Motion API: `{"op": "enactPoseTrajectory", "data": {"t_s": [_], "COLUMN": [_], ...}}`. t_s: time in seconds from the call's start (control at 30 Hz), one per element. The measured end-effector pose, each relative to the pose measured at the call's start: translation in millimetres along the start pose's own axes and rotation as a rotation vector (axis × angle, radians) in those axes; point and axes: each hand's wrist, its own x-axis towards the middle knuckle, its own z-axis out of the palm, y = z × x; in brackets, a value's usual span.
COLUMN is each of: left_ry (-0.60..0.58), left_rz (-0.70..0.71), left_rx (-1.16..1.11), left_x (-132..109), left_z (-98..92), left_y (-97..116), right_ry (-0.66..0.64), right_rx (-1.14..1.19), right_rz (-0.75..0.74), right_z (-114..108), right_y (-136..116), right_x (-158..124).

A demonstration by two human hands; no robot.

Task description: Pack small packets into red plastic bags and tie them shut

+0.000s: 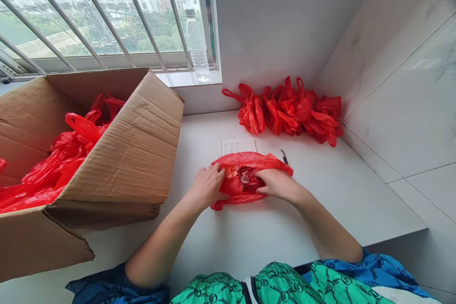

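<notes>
On the counter, a red bag's packet looks illegible, left fingers spread, right fingers unclear

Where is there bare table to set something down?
The widest bare patch of table lies right of the pen, bordered by the bunched bags, tiled wall and right forearm. Another lies between the forearms, nearer than the open bag. A narrow strip runs between box and paper. Crowded spots: the bunched bags at the back right, the box on the left.
</notes>
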Motion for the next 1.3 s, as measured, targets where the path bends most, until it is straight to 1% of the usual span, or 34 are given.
{"op": "enactPoseTrajectory", "data": {"t_s": [0.07,0.13,0.2,0.27,0.3,0.37,0.43,0.5,0.6,0.7,0.87,0.93,1.0,1.07,1.13,1.2,1.3], "left_ry": [0.018,0.065,0.132,0.196,0.222,0.247,0.242,0.231,0.223,0.209,0.197,0.184,0.201,0.245,0.283,0.296,0.301], "left_rz": [-0.001,0.022,0.05,0.065,0.069,0.084,0.1,0.104,0.107,0.114,0.074,0.063,0.065,0.076,0.098,0.133,0.171], "left_rx": [0.003,-0.022,-0.07,-0.142,-0.193,-0.335,-0.514,-0.696,-0.938,-1.063,-1.096,-1.122,-1.128,-1.083,-1.001,-0.92,-0.869], "left_x": [-1,-2,-2,-1,-1,0,1,1,2,2,1,1,1,0,-2,-3,-4], "left_z": [-2.1,-5.0,-8.1,-10.9,-12.2,-14.5,-16.5,-18.5,-20.6,-21.3,-20.4,-20.7,-22.3,-24.7,-27.4,-29.4,-30.7], "left_y": [-1,-1,0,2,3,6,8,10,10,8,3,2,2,3,5,6,7], "right_ry": [0.074,0.2,0.315,0.368,0.364,0.293,0.193,0.126,0.082,0.059,0.161,0.149,0.13,0.131,0.163,0.206,0.236], "right_rx": [-0.004,0.025,0.09,0.207,0.3,0.554,0.821,0.997,1.087,1.108,1.082,1.122,1.167,1.165,1.124,1.102,1.172], "right_rz": [-0.012,-0.015,-0.03,-0.052,-0.061,-0.079,-0.115,-0.156,-0.181,-0.19,-0.165,-0.177,-0.184,-0.193,-0.211,-0.225,-0.228], "right_z": [-1,-5,-9,-11,-11,-10,-6,-3,-3,-7,-8,-7,-7,-8,-8,-8,-6], "right_y": [0,-1,-4,-8,-10,-13,-15,-14,-12,-11,-8,-6,-5,-6,-8,-11,-14], "right_x": [2,4,4,3,3,3,6,9,10,9,11,12,12,10,8,7,8]}}
